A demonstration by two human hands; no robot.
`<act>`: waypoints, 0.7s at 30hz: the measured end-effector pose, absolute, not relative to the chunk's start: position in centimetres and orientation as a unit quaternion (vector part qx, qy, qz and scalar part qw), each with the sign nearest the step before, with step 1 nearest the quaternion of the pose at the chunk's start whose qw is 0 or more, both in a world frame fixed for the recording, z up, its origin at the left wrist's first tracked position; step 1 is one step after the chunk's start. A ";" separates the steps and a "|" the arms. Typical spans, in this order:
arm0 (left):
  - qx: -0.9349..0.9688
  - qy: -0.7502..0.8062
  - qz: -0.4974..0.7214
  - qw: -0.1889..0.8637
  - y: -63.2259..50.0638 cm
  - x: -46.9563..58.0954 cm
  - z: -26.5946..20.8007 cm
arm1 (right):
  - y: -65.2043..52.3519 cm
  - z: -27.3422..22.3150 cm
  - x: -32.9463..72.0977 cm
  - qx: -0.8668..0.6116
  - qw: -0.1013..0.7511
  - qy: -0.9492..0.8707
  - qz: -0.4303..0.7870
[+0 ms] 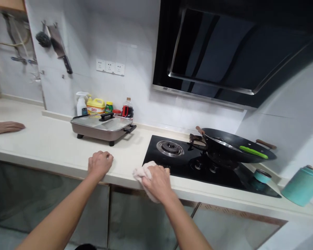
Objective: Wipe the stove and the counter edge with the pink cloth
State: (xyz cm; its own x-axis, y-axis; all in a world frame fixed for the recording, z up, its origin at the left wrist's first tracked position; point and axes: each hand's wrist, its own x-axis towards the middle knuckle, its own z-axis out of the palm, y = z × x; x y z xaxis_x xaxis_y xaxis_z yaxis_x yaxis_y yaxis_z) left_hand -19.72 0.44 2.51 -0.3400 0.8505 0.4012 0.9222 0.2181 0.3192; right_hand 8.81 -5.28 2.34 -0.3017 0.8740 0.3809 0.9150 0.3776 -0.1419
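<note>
My right hand (pixel 158 178) is closed around a crumpled whitish cloth (pixel 143 172) at the counter's front edge, beside the near left corner of the black gas stove (pixel 177 165). Part of the cloth hangs over the edge. My left hand (pixel 100 163) rests on the pale countertop (pixel 125 158) with its fingers curled in. A small shiny spot shows at those fingers, too small to name. Behind my left hand stands a brown electric pan (pixel 99 133) with a glass lid (pixel 94 121).
A black wok (pixel 240 154) with a green-handled utensil (pixel 253 152) sits on the right burner. Turquoise containers (pixel 302 185) stand at the right. Bottles, including a yellow jug (pixel 96 106), line the wall. Another person's hand (pixel 7 127) lies flat at the left. A range hood (pixel 211 52) hangs above.
</note>
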 end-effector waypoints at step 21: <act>-0.569 -0.771 -0.269 0.096 0.5 -19.0 1.2 | -7.5 -2.9 35.9 -0.652 0.084 -0.728 -0.195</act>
State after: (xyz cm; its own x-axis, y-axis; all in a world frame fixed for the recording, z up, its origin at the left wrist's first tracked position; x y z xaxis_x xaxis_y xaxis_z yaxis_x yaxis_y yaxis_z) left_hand -19.03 0.49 1.17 -0.3343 0.8259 0.4539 0.9289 0.2074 0.3067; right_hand 35.86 -7.51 -2.88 -0.1361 0.9165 0.3761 0.9819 0.0742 0.1744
